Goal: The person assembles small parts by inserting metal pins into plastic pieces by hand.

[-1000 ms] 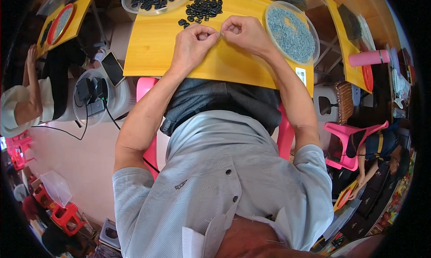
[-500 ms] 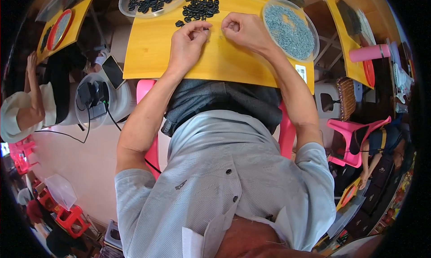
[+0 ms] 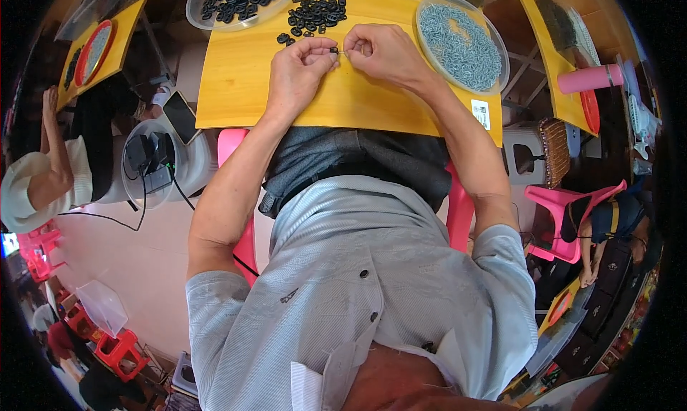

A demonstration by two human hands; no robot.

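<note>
Over the yellow table (image 3: 236,89), my left hand (image 3: 295,73) pinches a small black oval plastic piece (image 3: 333,50) between thumb and fingertips. Close beside it, my right hand (image 3: 390,55) is closed in a pinch on a thin silvery screw (image 3: 344,52), its tip at the black piece. Just beyond my left fingers lies a loose pile of similar black pieces (image 3: 318,13). A clear round tub (image 3: 504,78) of small grey screws (image 3: 465,56) stands right of my right hand.
A second clear tub (image 3: 215,26) with black pieces sits at the far left of the table. Left of me, a stool holds a tub with black adapters (image 3: 143,153) and a phone (image 3: 180,115). Other people work at yellow tables on both sides; a pink bottle (image 3: 590,79) lies at right.
My right hand has moved slightly left, closing the gap to my left hand. The screw now meets the black piece, which shows more clearly at my left fingertips.
</note>
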